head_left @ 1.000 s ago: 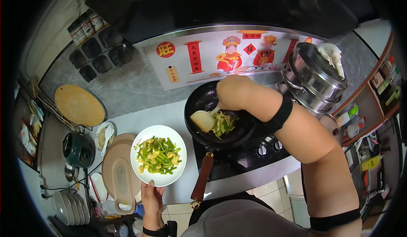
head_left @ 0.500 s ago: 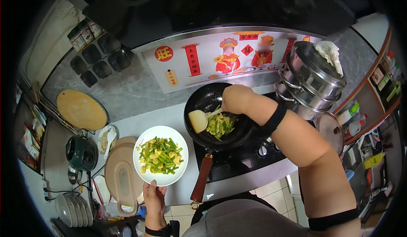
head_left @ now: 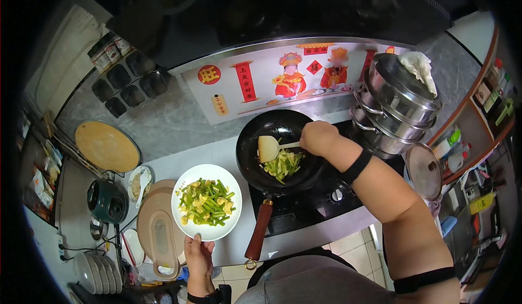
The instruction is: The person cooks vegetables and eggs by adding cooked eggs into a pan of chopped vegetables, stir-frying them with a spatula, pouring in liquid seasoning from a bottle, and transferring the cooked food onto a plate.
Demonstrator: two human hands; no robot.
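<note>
My left hand [head_left: 199, 260] grips the near rim of a white plate [head_left: 187, 229], thumb on top and fingers below. Chopped green stalks with bits of yellow egg [head_left: 207, 202] are heaped on it. In my right hand [head_left: 319, 137] is the handle of a cream-coloured spatula [head_left: 268, 148], its blade over the black wok [head_left: 255, 124]. More of the same green and yellow food [head_left: 284, 166] lies in the wok, just below the blade. The wok sits on the stove, its wooden handle [head_left: 259, 230] pointing toward me.
A stacked steel steamer [head_left: 399, 105] stands right of the wok on the black stove [head_left: 326, 209], with a glass lid [head_left: 423, 172] nearby. Left of the plate are a beige lid [head_left: 147, 217], a bowl with a white spoon [head_left: 142, 187] and a green cooker [head_left: 105, 200].
My right hand has moved right and slightly down, carrying the spatula blade from the wok's left side toward its middle. The plate stays in my left hand, nearly unmoved.
</note>
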